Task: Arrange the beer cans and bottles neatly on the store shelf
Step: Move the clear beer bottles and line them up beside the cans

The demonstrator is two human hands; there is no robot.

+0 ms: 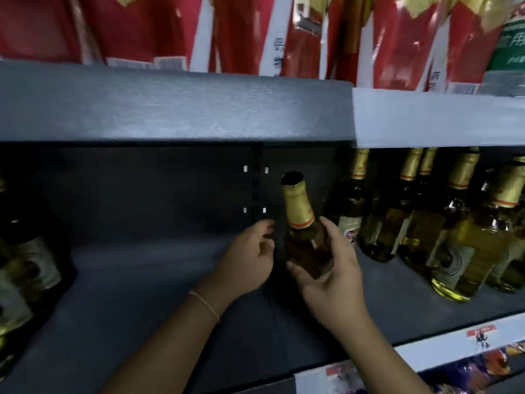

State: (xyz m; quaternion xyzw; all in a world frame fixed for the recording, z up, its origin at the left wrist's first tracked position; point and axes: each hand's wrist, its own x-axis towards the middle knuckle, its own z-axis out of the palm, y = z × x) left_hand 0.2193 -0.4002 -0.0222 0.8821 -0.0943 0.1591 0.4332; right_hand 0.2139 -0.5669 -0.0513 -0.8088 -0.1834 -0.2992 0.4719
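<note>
At the far left edge, dark labelled bottles (25, 268) stand on the grey shelf (142, 294). Toward the middle, the left hand (250, 257) hovers with loosely curled fingers, holding nothing, just beside the beer bottle (304, 237). That bottle, gold foil on its neck, stands roughly upright, tilted slightly left, over the shelf's centre. The right hand (329, 268) cups its lower body, thumb in front, fingers wrapped behind. Further right, a row of gold-necked bottles (454, 223) fills the shelf.
</note>
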